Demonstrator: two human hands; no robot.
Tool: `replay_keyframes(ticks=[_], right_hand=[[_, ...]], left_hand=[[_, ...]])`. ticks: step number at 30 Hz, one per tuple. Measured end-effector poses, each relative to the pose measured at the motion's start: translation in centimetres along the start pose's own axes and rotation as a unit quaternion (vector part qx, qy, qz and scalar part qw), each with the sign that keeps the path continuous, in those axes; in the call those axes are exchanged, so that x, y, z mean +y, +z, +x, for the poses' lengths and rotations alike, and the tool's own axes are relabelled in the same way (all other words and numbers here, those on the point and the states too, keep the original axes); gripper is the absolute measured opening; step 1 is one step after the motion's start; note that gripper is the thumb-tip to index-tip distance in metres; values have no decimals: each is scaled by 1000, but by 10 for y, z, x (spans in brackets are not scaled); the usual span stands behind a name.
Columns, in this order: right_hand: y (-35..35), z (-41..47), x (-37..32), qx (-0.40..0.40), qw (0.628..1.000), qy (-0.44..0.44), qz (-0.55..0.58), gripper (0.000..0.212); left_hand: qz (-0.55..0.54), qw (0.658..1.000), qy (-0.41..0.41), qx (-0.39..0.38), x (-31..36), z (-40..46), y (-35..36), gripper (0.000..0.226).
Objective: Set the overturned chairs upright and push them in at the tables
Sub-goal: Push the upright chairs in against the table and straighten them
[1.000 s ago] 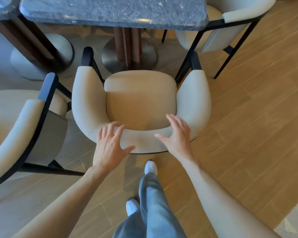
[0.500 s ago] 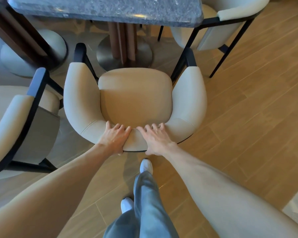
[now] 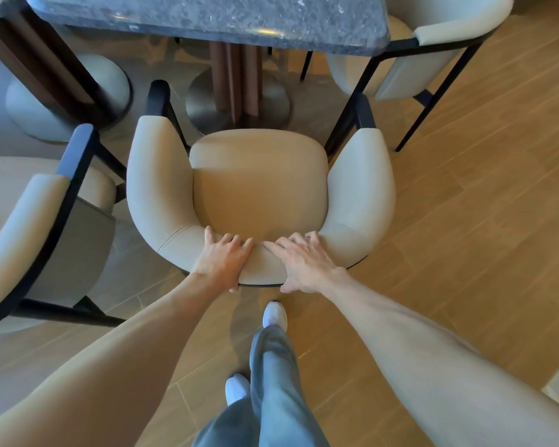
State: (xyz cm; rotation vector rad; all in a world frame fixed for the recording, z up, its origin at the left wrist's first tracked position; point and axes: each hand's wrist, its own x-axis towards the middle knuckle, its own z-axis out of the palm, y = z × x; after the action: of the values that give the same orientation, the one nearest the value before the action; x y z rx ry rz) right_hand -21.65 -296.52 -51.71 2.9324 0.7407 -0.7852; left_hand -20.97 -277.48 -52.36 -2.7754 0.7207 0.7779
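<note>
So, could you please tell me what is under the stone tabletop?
Under the tabletop stands a ribbed wooden pedestal on a round metal base. The tabletop hides where the pedestal joins it. The chair is not yet beneath it.

Single head-worn view, wide-angle, looking steeply down and forward from above the person's own arms. It's sitting close over the chair, which is filling the centre of frame, seat seen nearly from straight above. Both hands, left hand and right hand, are landing mid-frame; legs and shoes are running out the bottom edge. The table edge is cutting across the top. Edges are bowing from lens distortion. No second view to overlap with.
</note>
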Motion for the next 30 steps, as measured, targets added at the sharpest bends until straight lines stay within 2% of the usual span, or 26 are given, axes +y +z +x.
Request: replay_keyframes(ticks=[12,30], right_hand=[[-5,3,18,9,1000,-1,-20,100],[-6,7,6,12,999,23,18,100]], left_hand=[[-31,999,9,42,3,17,3,91],[-13,1000,16,16,-10,16,0,91]])
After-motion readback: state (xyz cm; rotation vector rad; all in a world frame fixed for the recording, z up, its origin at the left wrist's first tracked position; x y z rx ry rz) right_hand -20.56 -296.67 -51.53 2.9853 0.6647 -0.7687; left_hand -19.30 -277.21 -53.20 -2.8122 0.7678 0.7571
